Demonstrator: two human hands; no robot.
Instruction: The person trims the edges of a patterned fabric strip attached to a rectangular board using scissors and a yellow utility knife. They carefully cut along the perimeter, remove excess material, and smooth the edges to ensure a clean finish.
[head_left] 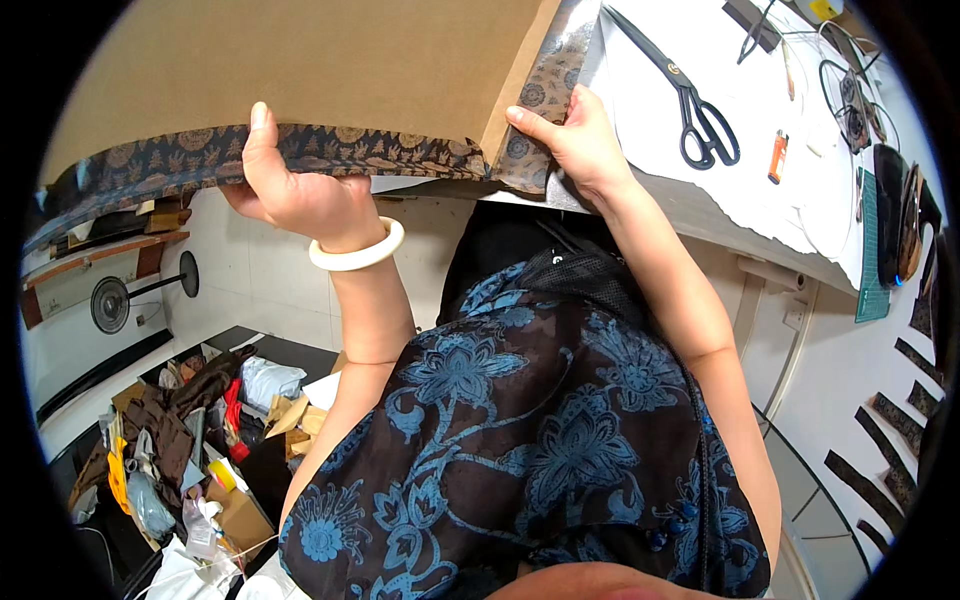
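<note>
A large tan board (330,70) has a dark patterned fabric border (330,150) folded along its near edge. A wider patterned strip (545,95) runs up its right side and meets the border at a corner. My left hand (300,195), with a cream bangle at the wrist, grips the near edge; its thumb stands up over the border and its other fingers are mostly hidden below. My right hand (585,145) holds the right side near the corner. Its thumb reaches across the strip onto the board, while its lower fingers are hidden.
Right of the board, black-handled scissors (690,110) and an orange lighter (778,157) lie on white paper. A green cutting mat (872,250) and cables (850,100) are at the far right. A cluttered pile of bags and cloth (190,450) fills the lower left, below a black fan (110,304).
</note>
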